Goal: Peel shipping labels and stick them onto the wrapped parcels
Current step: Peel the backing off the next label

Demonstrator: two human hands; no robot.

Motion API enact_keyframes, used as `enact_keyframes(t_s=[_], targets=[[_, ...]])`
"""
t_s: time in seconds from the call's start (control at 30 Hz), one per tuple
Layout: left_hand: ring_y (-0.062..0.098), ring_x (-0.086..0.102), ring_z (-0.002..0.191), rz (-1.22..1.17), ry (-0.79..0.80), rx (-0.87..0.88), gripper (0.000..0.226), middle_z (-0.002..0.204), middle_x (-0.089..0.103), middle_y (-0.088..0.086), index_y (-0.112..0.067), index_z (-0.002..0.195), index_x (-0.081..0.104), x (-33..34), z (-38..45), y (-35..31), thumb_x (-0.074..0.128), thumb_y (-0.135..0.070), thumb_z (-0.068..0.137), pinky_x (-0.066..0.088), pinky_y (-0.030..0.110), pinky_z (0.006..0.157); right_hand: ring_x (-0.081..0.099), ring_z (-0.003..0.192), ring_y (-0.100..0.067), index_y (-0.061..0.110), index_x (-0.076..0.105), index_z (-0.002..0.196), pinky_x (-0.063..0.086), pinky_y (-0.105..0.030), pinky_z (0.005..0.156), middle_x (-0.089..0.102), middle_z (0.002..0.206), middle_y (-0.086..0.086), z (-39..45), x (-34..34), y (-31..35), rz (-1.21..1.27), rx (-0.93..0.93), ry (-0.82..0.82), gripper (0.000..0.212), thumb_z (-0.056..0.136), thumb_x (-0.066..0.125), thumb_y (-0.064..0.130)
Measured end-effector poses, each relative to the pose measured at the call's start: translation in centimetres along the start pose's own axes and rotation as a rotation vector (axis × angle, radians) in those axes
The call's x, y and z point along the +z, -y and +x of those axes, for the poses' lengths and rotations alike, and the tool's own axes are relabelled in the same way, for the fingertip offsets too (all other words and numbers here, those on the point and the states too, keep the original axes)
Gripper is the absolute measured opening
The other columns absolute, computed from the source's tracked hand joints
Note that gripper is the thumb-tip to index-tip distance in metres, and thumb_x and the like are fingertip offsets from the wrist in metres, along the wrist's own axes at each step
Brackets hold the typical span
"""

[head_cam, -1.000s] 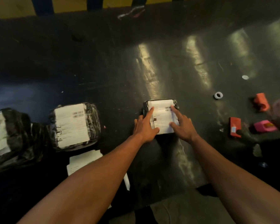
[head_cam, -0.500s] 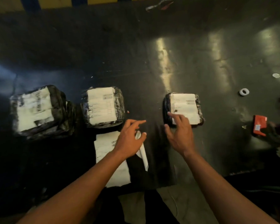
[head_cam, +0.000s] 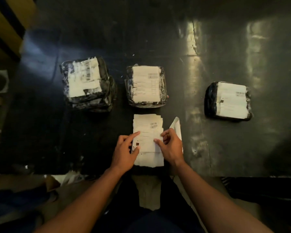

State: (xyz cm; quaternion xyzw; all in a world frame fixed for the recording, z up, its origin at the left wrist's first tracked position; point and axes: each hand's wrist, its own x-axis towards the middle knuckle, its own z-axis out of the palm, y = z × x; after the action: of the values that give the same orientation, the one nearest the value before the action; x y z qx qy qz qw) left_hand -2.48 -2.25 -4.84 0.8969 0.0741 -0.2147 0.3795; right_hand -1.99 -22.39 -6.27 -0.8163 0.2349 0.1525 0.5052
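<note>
At lower centre of the frame, the stack of shipping labels (head_cam: 148, 140) is pinned on the dark surface (head_cam: 208, 148) by the left hand (head_cam: 124, 152), whose fingers lie fairly straight. The right hand (head_cam: 170, 146) pinches its right edge. 1 label should be lifted slowly from a corner. 3 wrapped parcels (head_cam: 145, 86) above already carry white labels.
</note>
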Motion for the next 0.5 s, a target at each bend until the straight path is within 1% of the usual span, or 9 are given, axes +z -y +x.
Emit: enact_keyframes(t_s=[0.03, 0.1, 0.17, 0.23, 0.3, 0.4, 0.5], targets=[[0.000, 0.055, 0.100, 0.004, 0.004, -0.004, 0.063, 0.123, 0.042, -0.008, -0.045, 0.148, 0.049, 0.1, 0.1, 0.1, 0.072, -0.020, 0.095, 0.055, 0.022, 0.091, 0.059, 0.073, -0.011, 0.025, 0.058, 0.091, 0.047, -0.018, 0.067, 0.063, 0.083, 0.005, 0.2, -0.1, 0.0, 0.019, 0.022, -0.012, 0.031, 0.082, 0.087, 0.023], [0.005, 0.056, 0.101, 0.030, 0.004, -0.003, 0.067, 0.122, 0.041, -0.009, -0.048, 0.151, 0.044, 0.2, 0.3, 0.3, 0.072, -0.023, 0.095, 0.056, 0.024, 0.091, 0.060, 0.071, -0.010, 0.022, 0.059, 0.086, 0.046, -0.013, 0.065, 0.065, 0.081, 0.004, 0.8, -0.6, -0.1, 0.053, 0.043, -0.033, 0.031, 0.079, 0.089, 0.016], [0.009, 0.055, 0.108, 0.091, 0.006, 0.012, 0.070, 0.124, 0.039, -0.009, -0.049, 0.152, 0.040, 0.4, 0.5, 0.4, 0.073, -0.027, 0.095, 0.056, 0.027, 0.094, 0.062, 0.072, -0.008, 0.021, 0.062, 0.085, 0.046, -0.011, 0.064, 0.067, 0.084, 0.003, 1.2, -1.0, -0.3, 0.061, 0.055, -0.044, 0.030, 0.077, 0.090, 0.015], [0.010, 0.050, 0.114, 0.156, 0.016, 0.021, 0.073, 0.128, 0.037, -0.007, -0.049, 0.154, 0.036, 0.5, 0.6, 0.4, 0.074, -0.032, 0.094, 0.053, 0.027, 0.097, 0.062, 0.076, -0.007, 0.021, 0.064, 0.088, 0.048, -0.011, 0.065, 0.068, 0.089, 0.004, 1.4, -1.2, -0.5, 0.057, 0.059, -0.047, 0.029, 0.078, 0.090, 0.016], [0.010, 0.044, 0.115, 0.193, 0.025, 0.041, 0.078, 0.130, 0.035, -0.005, -0.049, 0.156, 0.031, 0.7, 0.6, 0.4, 0.075, -0.036, 0.092, 0.049, 0.025, 0.097, 0.064, 0.078, -0.007, 0.021, 0.064, 0.091, 0.050, -0.015, 0.067, 0.070, 0.092, 0.002, 1.5, -1.4, -0.6, 0.060, 0.049, -0.049, 0.028, 0.079, 0.089, 0.015], [0.009, 0.041, 0.116, 0.204, 0.037, 0.056, 0.084, 0.131, 0.033, -0.004, -0.050, 0.157, 0.027, 0.5, 0.6, 0.7, 0.077, -0.036, 0.091, 0.046, 0.024, 0.098, 0.069, 0.081, -0.014, 0.020, 0.066, 0.099, 0.055, -0.022, 0.069, 0.071, 0.090, -0.002, 1.5, -1.5, -0.8, 0.097, 0.054, -0.034, 0.029, 0.081, 0.087, 0.013], [0.011, 0.044, 0.120, 0.225, 0.063, 0.063, 0.080, 0.134, 0.032, -0.005, -0.051, 0.156, 0.028, 0.3, 0.6, 1.0, 0.074, -0.034, 0.093, 0.049, 0.028, 0.100, 0.071, 0.087, -0.022, 0.022, 0.065, 0.110, 0.064, -0.037, 0.077, 0.070, 0.104, -0.003, 1.7, -1.7, -0.8, 0.152, 0.053, -0.020, 0.035, 0.082, 0.086, 0.012]])
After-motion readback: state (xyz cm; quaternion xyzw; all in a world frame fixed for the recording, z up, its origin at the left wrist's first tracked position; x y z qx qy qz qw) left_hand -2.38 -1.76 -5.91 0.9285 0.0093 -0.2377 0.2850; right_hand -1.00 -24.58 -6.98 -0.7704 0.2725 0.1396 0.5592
